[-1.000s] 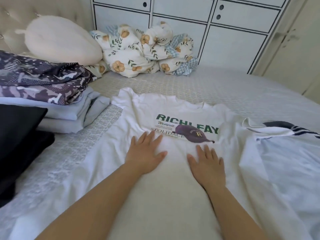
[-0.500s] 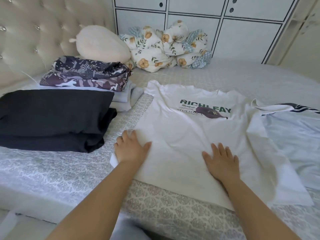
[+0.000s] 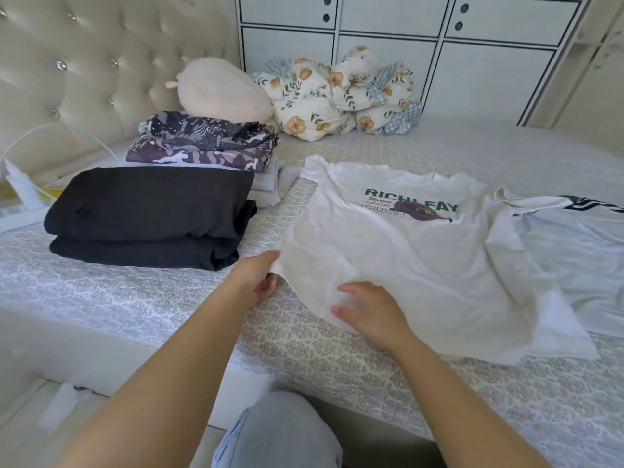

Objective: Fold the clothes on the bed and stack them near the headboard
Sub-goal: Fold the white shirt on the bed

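A white T-shirt [image 3: 422,261] with green lettering lies face up on the bed. My left hand [image 3: 258,280] pinches its lower left corner, which is lifted a little off the bedspread. My right hand [image 3: 371,314] grips the bottom hem just to the right, fingers curled over the cloth. Folded black clothes [image 3: 152,214] and a folded purple patterned garment [image 3: 206,143] on pale folded items are stacked by the tufted headboard [image 3: 101,62]. Another white garment with navy stripes [image 3: 580,238] lies unfolded at the right.
A cream pillow [image 3: 223,89] and a bundled floral blanket [image 3: 337,96] sit at the bed's far side before white cabinets [image 3: 405,45]. The patterned bedspread [image 3: 337,366] reaches the near edge, where my knee in pale trousers [image 3: 280,434] shows.
Both hands slid from flat on the shirt's chest down to its bottom edge. The left now pinches the corner and the right grips the hem. The view pulled back.
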